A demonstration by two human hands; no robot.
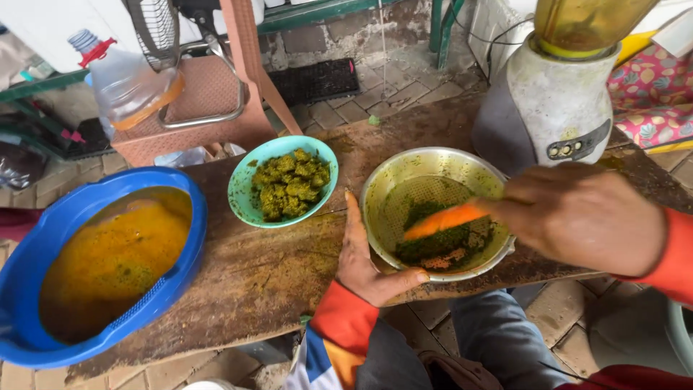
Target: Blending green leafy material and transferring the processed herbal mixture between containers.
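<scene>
Orange spatula in our right hand, gripped tight, presses green pulp in the metal sieve near the bench's front edge. Our left hand lies open against the sieve's rim.

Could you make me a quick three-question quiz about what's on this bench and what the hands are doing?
1. True or false: the right hand holds an orange spoon inside the metal sieve bowl.
2. What fills the turquoise bowl? A) clear water B) green lumpy paste C) nothing
3. Where is the left hand?

Key: 1. True. 2. B. 3. It rests on the wooden bench, its open palm against the sieve bowl's rim.
</scene>
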